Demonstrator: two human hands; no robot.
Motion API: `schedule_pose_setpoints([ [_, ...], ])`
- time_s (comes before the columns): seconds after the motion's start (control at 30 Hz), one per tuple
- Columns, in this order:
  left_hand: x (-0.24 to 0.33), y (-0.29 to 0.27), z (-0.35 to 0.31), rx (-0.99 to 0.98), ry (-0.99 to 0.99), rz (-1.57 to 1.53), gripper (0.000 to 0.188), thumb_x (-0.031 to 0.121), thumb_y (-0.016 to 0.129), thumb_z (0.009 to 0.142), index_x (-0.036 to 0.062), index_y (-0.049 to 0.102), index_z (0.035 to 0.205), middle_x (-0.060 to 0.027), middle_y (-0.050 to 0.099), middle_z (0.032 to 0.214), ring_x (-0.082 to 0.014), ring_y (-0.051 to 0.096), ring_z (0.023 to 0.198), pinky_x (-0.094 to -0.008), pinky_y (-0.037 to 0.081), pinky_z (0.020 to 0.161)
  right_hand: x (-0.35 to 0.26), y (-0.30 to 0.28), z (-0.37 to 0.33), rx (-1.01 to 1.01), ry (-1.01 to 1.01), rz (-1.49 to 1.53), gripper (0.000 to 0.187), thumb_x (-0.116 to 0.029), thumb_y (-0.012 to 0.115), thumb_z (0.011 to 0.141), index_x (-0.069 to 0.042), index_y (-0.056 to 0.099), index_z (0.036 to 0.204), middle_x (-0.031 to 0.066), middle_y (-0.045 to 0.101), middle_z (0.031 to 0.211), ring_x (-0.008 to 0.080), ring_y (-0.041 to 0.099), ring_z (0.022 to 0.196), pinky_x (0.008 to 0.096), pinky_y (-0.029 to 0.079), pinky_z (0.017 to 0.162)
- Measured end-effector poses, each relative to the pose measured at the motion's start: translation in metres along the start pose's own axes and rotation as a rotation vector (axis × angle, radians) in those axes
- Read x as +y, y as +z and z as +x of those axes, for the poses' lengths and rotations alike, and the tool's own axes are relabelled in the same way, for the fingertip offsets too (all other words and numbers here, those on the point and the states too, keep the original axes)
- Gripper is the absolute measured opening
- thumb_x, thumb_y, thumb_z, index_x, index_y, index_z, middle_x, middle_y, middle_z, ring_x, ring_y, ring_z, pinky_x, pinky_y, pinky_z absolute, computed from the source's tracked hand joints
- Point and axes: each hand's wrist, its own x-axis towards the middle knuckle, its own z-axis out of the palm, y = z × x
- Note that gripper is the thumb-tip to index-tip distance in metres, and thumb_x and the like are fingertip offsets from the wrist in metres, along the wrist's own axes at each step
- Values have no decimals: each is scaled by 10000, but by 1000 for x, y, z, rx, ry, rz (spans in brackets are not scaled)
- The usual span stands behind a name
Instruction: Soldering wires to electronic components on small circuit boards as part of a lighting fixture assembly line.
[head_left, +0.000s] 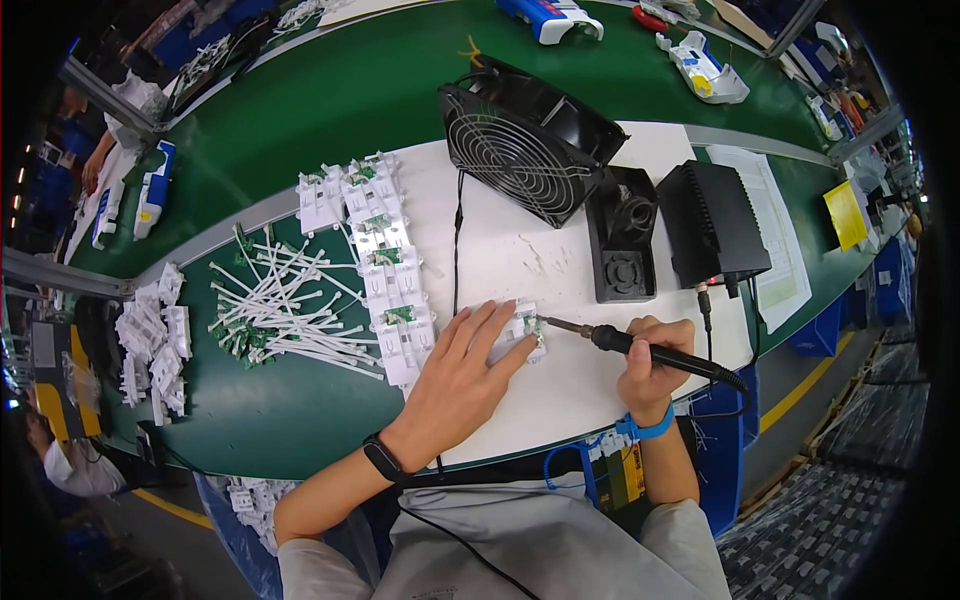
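Observation:
A soldering iron (640, 345) with a black handle is held in my right hand (655, 365), its metal tip reaching left to a green circuit board (531, 324). That board sits in a small white plastic housing (538, 352) on the white work surface. My left hand (465, 365) lies over the housing, fingers stretched and thumb along its near side, holding it down. Part of the housing is hidden under the fingers. Just left of this hand, rows of similar white housings (395, 282) with green boards stand side by side.
White cables with small green boards (290, 305) lie heaped at the left, beside a pile of white housings (155, 340). A black fan (520, 140) stands at the back. Right of it are an iron stand (625, 240) and a black power box (712, 220).

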Motion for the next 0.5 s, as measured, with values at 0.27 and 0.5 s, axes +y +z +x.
schedule_pose_setpoints([
  [0.27,0,2,0,8,0,7,501,30,709,824,105,643,1315,-180,499,1493,-376,470,1384,-509,393,1156,0,-1,0,-13,4,13,242,-119,672,961,-26,451,996,85,556,667,98,470,556,233,386,537],
  [0.5,0,1,0,8,9,3,486,28,651,825,90,640,1307,-214,487,1483,-380,461,1389,-502,371,1175,0,1,1,-13,-8,6,239,-113,672,959,-27,452,995,86,553,664,103,473,555,234,376,531],
])
